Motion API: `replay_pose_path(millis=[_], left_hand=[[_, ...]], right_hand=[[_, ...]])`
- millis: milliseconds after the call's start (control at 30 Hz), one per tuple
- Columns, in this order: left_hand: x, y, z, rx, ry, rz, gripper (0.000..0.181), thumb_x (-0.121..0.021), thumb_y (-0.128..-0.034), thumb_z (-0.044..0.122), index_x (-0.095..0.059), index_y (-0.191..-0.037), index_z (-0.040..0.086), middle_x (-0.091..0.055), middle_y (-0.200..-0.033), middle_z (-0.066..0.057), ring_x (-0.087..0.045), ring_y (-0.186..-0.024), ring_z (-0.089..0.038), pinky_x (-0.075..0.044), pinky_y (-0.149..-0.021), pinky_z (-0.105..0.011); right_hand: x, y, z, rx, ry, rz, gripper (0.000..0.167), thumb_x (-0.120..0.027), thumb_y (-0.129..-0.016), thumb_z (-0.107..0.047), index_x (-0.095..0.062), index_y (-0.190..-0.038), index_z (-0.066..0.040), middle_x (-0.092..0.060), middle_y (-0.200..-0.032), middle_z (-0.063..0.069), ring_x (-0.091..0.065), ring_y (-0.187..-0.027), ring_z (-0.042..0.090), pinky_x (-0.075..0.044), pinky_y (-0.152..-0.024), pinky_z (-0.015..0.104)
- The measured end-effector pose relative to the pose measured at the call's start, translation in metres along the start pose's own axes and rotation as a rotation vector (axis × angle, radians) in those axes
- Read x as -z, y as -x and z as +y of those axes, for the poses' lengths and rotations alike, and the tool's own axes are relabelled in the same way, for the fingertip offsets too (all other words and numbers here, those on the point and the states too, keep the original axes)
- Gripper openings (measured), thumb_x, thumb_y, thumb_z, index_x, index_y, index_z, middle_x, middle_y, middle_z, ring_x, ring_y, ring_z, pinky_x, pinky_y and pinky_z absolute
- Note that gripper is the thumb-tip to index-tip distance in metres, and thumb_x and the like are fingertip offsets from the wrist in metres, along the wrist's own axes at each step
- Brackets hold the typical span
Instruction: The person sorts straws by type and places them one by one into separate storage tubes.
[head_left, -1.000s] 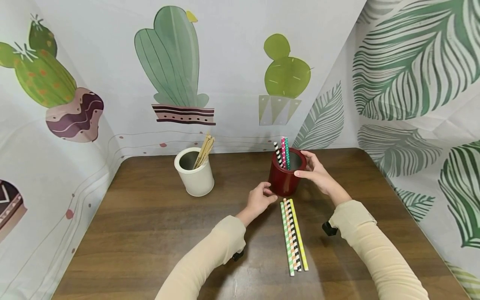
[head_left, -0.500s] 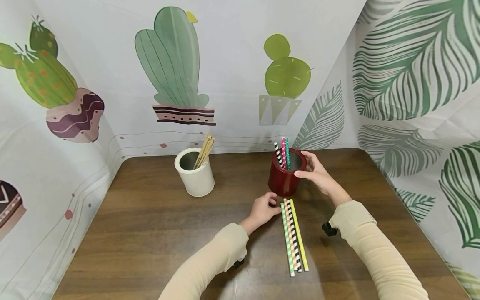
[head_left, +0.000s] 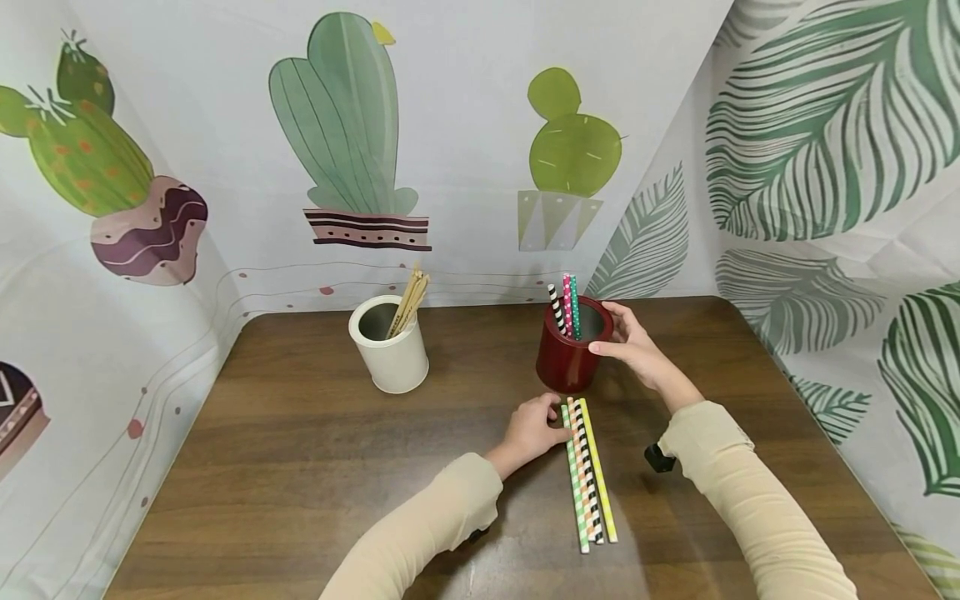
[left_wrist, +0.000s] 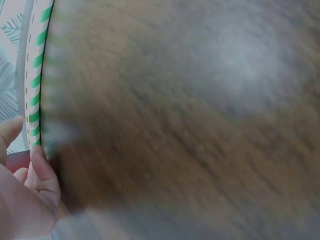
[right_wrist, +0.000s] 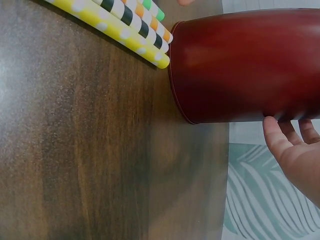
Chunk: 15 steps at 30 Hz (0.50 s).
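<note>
On the table, several paper straws lie side by side: a green-striped straw (head_left: 575,483), an orange-striped straw (head_left: 584,475), a black-striped straw (head_left: 588,479) and a yellow dotted straw (head_left: 600,475). My left hand (head_left: 532,432) is at the far end of the green-striped straw, thumb touching or nearly touching it; the fingers are loosely bent and round nothing visible. Behind the straws stands a dark red canister (right_wrist: 240,70), upright, with a black-striped, a pink dotted and a teal dotted straw inside. My right hand (head_left: 633,346) holds its right side, thumb at the rim.
A cream canister (head_left: 397,362) with several tan straws (head_left: 408,304) stands to the left on the brown wooden table (head_left: 300,467). Behind the table hangs a cloth (head_left: 465,125) printed with cacti and leaves.
My left hand has moved from the red canister's lower left side toward me and slightly right, to the green-striped straw. The right hand stays on the canister.
</note>
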<state>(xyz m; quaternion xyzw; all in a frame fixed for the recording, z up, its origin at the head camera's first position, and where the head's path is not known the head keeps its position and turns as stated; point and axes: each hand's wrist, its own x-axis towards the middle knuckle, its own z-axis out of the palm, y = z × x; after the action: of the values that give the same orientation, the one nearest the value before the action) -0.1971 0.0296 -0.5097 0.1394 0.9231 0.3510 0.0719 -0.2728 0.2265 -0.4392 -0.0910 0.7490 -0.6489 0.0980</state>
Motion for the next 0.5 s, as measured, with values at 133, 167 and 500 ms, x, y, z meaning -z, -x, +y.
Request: replay_pose_path(millis=[133, 167, 500], left_hand=[[-0.0006, 0.001, 0.0043, 0.028, -0.028, -0.015, 0.053, -0.07, -0.0718, 0.038, -0.053, -0.115, 0.012, -0.059, -0.083, 0.004, -0.054, -0.074, -0.009, -0.045, -0.065, -0.022], [-0.0004, 0.0015, 0.0059, 0.035, -0.035, -0.019, 0.053, -0.07, -0.0718, 0.038, -0.053, -0.115, 0.012, -0.059, -0.082, 0.004, -0.054, -0.072, -0.009, -0.044, -0.064, -0.022], [-0.0016, 0.0004, 0.0078, 0.087, -0.024, -0.002, 0.05, -0.073, -0.0699, 0.035, -0.056, -0.111, 0.012, -0.058, -0.076, 0.005, -0.053, -0.066, -0.009, -0.043, -0.058, -0.022]], right_hand=[[-0.0002, 0.0001, -0.0002, 0.0, 0.008, -0.002, 0.074, -0.063, -0.079, -0.007, -0.018, -0.137, -0.015, -0.032, -0.127, 0.006, -0.026, -0.126, 0.029, -0.028, -0.099, 0.045], [-0.0002, 0.0002, -0.0004, -0.002, 0.011, -0.001, 0.074, -0.063, -0.079, -0.007, -0.018, -0.137, -0.015, -0.032, -0.127, 0.005, -0.028, -0.125, 0.028, -0.029, -0.097, 0.043], [-0.0005, 0.0008, -0.0012, -0.001, 0.02, 0.001, 0.073, -0.063, -0.079, -0.008, -0.019, -0.136, -0.015, -0.035, -0.123, 0.001, -0.033, -0.118, 0.021, -0.034, -0.089, 0.031]])
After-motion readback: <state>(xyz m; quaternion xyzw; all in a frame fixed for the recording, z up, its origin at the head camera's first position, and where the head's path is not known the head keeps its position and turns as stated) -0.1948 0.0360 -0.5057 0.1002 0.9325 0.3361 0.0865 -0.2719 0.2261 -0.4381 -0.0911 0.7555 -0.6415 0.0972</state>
